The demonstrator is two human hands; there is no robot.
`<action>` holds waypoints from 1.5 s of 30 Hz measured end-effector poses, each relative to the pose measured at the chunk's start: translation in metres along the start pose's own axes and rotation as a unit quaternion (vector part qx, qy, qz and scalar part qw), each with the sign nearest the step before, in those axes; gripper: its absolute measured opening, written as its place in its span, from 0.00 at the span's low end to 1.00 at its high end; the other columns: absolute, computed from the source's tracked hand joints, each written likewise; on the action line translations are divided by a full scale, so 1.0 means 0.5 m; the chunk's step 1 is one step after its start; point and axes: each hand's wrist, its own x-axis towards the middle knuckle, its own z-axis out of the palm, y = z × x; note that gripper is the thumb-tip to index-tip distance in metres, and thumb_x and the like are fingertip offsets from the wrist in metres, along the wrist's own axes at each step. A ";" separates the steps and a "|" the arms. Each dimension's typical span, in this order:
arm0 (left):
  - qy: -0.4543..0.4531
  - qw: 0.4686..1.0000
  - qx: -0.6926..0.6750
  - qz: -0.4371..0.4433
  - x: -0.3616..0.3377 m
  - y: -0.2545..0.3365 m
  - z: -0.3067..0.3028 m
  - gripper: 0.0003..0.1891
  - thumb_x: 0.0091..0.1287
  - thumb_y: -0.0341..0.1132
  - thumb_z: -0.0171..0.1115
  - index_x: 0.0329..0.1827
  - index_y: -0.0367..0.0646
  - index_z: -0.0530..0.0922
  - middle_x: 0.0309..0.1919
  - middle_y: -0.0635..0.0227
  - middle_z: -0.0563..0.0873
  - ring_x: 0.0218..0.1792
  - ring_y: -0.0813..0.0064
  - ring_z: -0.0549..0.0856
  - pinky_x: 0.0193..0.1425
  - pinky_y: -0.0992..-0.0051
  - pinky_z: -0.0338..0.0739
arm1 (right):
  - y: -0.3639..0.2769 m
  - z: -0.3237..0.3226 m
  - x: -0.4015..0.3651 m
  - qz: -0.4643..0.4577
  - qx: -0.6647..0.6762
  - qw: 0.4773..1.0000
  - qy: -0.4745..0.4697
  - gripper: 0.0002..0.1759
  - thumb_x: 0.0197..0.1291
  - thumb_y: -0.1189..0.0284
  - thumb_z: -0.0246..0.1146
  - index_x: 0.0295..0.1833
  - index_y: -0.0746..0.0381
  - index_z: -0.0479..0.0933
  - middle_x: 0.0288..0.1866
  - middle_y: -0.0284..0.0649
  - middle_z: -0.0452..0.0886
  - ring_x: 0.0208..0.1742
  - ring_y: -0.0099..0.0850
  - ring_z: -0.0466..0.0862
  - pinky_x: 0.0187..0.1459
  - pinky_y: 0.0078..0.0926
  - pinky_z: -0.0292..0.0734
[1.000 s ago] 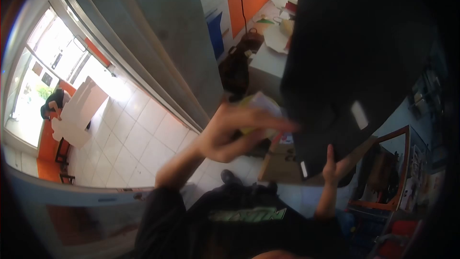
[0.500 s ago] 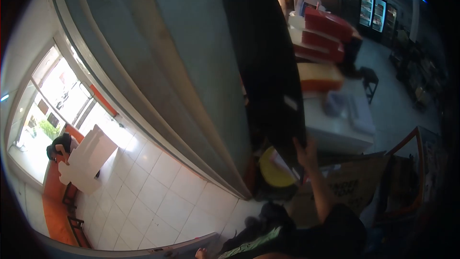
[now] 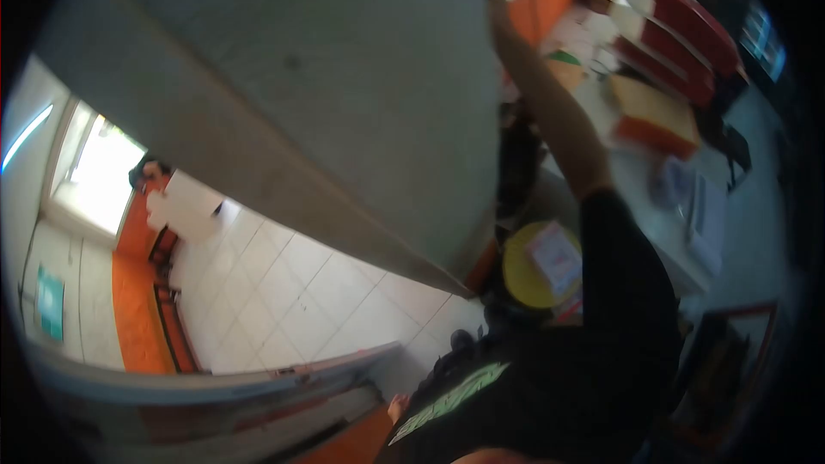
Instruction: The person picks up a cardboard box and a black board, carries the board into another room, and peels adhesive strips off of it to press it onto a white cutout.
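A large grey panel [image 3: 326, 103] fills the upper middle of the view. My right arm is raised along its right edge, and my right hand [image 3: 498, 13] is at that edge near the top, with its fingers hidden or blurred. Low in the view, my left hand [image 3: 398, 408] shows only in part beside my black shirt [image 3: 550, 378]; its fingers are too small to read. Below my right arm sits a round yellow item [image 3: 524, 266] with a pale pink packet [image 3: 554, 256] on it.
Red and white stacked pieces [image 3: 679, 43] and a yellow-orange block [image 3: 653, 116] are on a white table [image 3: 593, 112] at right. At left, a person [image 3: 148, 174] is behind a white board [image 3: 185, 206], near an orange wall band [image 3: 137, 318]. White floor tiles [image 3: 292, 292] lie between.
My right hand has moved up from the lower edge of a black panel to high beside the grey panel. The view has shifted, and the black panel no longer shows.
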 end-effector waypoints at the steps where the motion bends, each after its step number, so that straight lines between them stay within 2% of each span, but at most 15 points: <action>1: 0.027 1.000 0.004 0.009 -0.019 -0.022 0.008 0.17 0.65 0.28 0.48 0.57 0.46 0.74 0.43 0.56 0.83 0.39 0.57 0.84 0.44 0.55 0.77 | -0.022 0.009 -0.022 0.029 -0.013 0.999 0.013 0.16 0.52 0.73 0.56 0.45 0.69 0.76 0.43 0.54 0.81 0.44 0.46 0.82 0.43 0.43 0.78; 10: 0.243 0.970 -0.016 -0.028 -0.240 -0.248 0.073 0.15 0.66 0.30 0.47 0.54 0.46 0.76 0.40 0.58 0.84 0.37 0.63 0.84 0.39 0.63 0.77 | 0.253 -0.098 -0.147 -0.005 -0.102 0.995 -0.020 0.15 0.54 0.73 0.57 0.47 0.68 0.76 0.44 0.55 0.80 0.45 0.47 0.82 0.44 0.44 0.77; 20: 0.284 0.954 -0.030 -0.095 -0.249 -0.229 0.037 0.14 0.67 0.31 0.46 0.51 0.46 0.78 0.37 0.60 0.85 0.34 0.69 0.84 0.33 0.71 0.78 | 0.304 -0.201 -0.396 -0.021 -0.168 0.985 -0.017 0.15 0.57 0.73 0.59 0.49 0.67 0.75 0.46 0.57 0.79 0.46 0.48 0.82 0.45 0.46 0.77; 27: 0.258 0.957 0.106 -0.079 -0.039 -0.027 -0.012 0.12 0.66 0.33 0.48 0.46 0.46 0.80 0.33 0.65 0.86 0.30 0.73 0.85 0.29 0.74 0.78 | 0.128 -0.157 -0.604 -0.108 -0.132 0.984 -0.057 0.15 0.58 0.73 0.60 0.50 0.66 0.75 0.47 0.58 0.79 0.46 0.49 0.81 0.46 0.47 0.76; 30: 0.187 0.956 0.227 0.002 0.111 0.075 -0.011 0.11 0.66 0.30 0.50 0.47 0.43 0.80 0.31 0.63 0.85 0.28 0.73 0.85 0.29 0.75 0.80 | -0.034 -0.120 -0.681 -0.189 -0.052 0.971 -0.135 0.15 0.59 0.73 0.60 0.51 0.66 0.75 0.48 0.59 0.79 0.46 0.49 0.81 0.47 0.48 0.76; 32: 0.126 0.966 0.226 0.028 0.200 0.161 0.035 0.12 0.64 0.27 0.48 0.45 0.42 0.80 0.30 0.61 0.85 0.28 0.72 0.85 0.29 0.75 0.80 | -0.138 -0.108 -0.721 -0.258 0.052 0.934 -0.240 0.15 0.60 0.73 0.60 0.51 0.65 0.74 0.48 0.59 0.78 0.47 0.50 0.81 0.47 0.48 0.76; 34: 0.052 0.934 0.348 0.063 0.257 0.264 0.103 0.13 0.60 0.27 0.50 0.43 0.40 0.81 0.27 0.63 0.85 0.26 0.74 0.84 0.27 0.74 0.78 | -0.236 -0.092 -0.751 -0.305 0.230 0.821 -0.425 0.15 0.60 0.73 0.61 0.52 0.65 0.74 0.49 0.59 0.78 0.47 0.50 0.81 0.47 0.48 0.76; 35: 0.016 0.870 0.486 0.081 0.307 0.306 0.134 0.13 0.58 0.29 0.51 0.43 0.41 0.82 0.26 0.65 0.85 0.26 0.74 0.84 0.27 0.73 0.77 | -0.276 -0.072 -0.758 -0.290 0.325 0.727 -0.530 0.15 0.60 0.73 0.61 0.52 0.65 0.74 0.49 0.60 0.78 0.47 0.50 0.81 0.47 0.48 0.76; 36: -0.021 0.869 0.492 0.044 0.363 0.345 0.168 0.13 0.58 0.30 0.51 0.42 0.43 0.83 0.27 0.64 0.86 0.27 0.75 0.85 0.30 0.72 0.78 | -0.306 -0.043 -0.772 -0.251 0.395 0.632 -0.618 0.15 0.61 0.73 0.61 0.52 0.65 0.74 0.49 0.60 0.78 0.47 0.50 0.81 0.47 0.49 0.76; 37: -0.027 0.834 0.543 0.088 0.398 0.386 0.210 0.14 0.58 0.31 0.51 0.41 0.43 0.84 0.28 0.63 0.86 0.27 0.74 0.85 0.31 0.72 0.79 | -0.319 -0.010 -0.794 -0.196 0.440 0.552 -0.681 0.15 0.61 0.73 0.61 0.52 0.65 0.74 0.49 0.60 0.78 0.47 0.50 0.81 0.48 0.49 0.76; 39: -0.050 0.774 0.614 0.146 0.446 0.476 0.315 0.14 0.56 0.31 0.52 0.40 0.43 0.85 0.33 0.58 0.87 0.34 0.67 0.87 0.42 0.69 0.80 | -0.289 0.078 -0.854 -0.059 0.478 0.465 -0.743 0.15 0.61 0.73 0.61 0.53 0.65 0.74 0.50 0.60 0.78 0.47 0.51 0.81 0.48 0.49 0.76; 40: -0.048 0.750 0.634 0.179 0.446 0.525 0.372 0.15 0.55 0.32 0.52 0.41 0.44 0.85 0.36 0.56 0.87 0.42 0.61 0.86 0.49 0.66 0.78 | -0.248 0.131 -0.880 0.020 0.477 0.462 -0.748 0.19 0.58 0.75 0.65 0.55 0.66 0.73 0.52 0.66 0.75 0.50 0.57 0.78 0.50 0.58 0.72; 41: -0.074 0.746 0.636 0.182 0.452 0.566 0.424 0.15 0.55 0.32 0.52 0.41 0.44 0.85 0.37 0.56 0.87 0.43 0.60 0.85 0.50 0.66 0.77 | -0.224 0.159 -0.933 0.096 0.430 0.592 -0.675 0.18 0.58 0.79 0.56 0.54 0.69 0.72 0.46 0.53 0.80 0.44 0.41 0.82 0.48 0.42 0.76; 42: -0.097 0.743 0.636 0.186 0.465 0.607 0.474 0.15 0.54 0.32 0.52 0.41 0.44 0.85 0.38 0.55 0.86 0.45 0.59 0.84 0.51 0.66 0.77 | -0.201 0.197 -0.953 0.190 0.325 0.651 -0.659 0.20 0.58 0.79 0.57 0.58 0.69 0.70 0.48 0.51 0.79 0.45 0.39 0.82 0.50 0.38 0.75; 45: -0.138 0.740 0.612 0.242 0.541 0.678 0.576 0.16 0.54 0.32 0.51 0.41 0.44 0.84 0.37 0.54 0.86 0.45 0.59 0.84 0.51 0.66 0.77 | -0.094 0.371 -0.991 0.358 0.084 0.748 -0.552 0.23 0.61 0.77 0.58 0.62 0.68 0.67 0.50 0.48 0.79 0.47 0.32 0.81 0.53 0.29 0.73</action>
